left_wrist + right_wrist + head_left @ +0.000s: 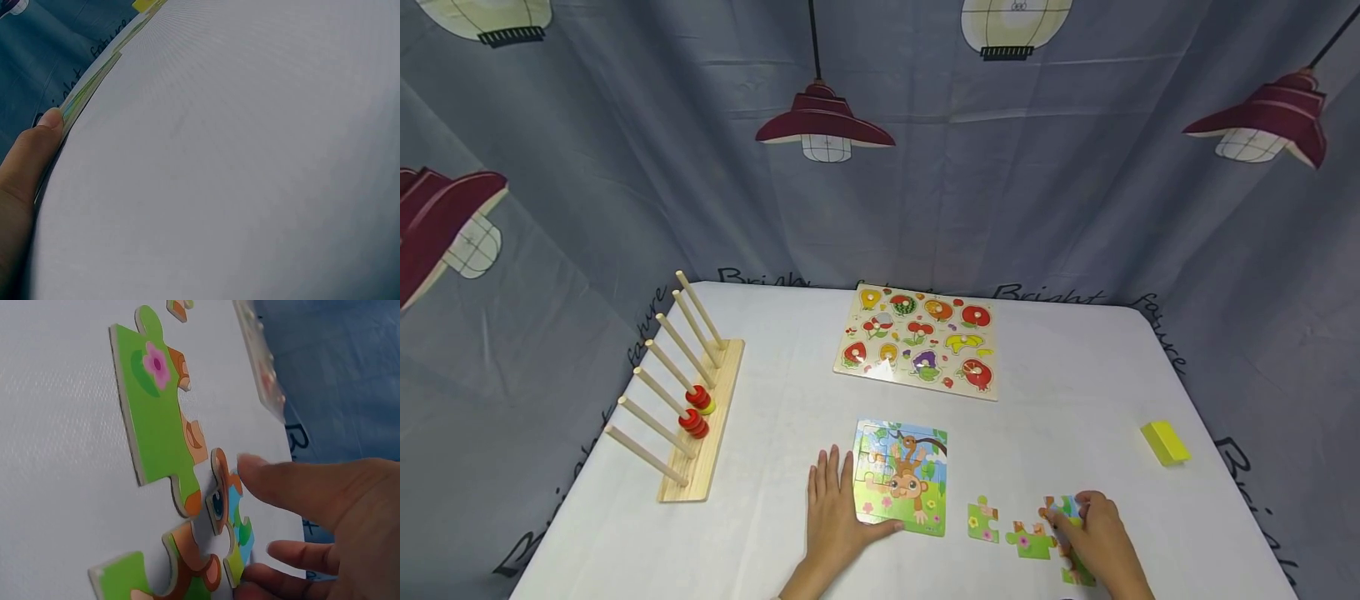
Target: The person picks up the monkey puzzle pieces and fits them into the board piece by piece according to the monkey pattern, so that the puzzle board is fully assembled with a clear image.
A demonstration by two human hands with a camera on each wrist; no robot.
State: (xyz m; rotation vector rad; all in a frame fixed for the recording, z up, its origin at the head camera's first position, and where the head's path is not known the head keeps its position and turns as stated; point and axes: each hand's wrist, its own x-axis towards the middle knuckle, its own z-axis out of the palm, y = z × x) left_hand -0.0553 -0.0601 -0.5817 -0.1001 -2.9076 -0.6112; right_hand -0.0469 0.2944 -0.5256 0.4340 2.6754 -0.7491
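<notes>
On the white counter [775, 400], the left hand [833, 521] lies flat with fingers straight against the monkey puzzle board [901, 477], while the right hand [1097, 537] pinches a loose puzzle piece [228, 519] near two others, under curtain lettering reading "Bright future" [1052, 293].

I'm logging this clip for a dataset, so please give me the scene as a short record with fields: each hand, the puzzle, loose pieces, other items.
left hand: flat on the table, thumb at the monkey puzzle board's edge
right hand: pinches a puzzle piece
monkey puzzle board: partly filled, gaps at upper left
loose pieces: two green ones between board and right hand
other items: fruit peg puzzle, peg rack, yellow block
</notes>
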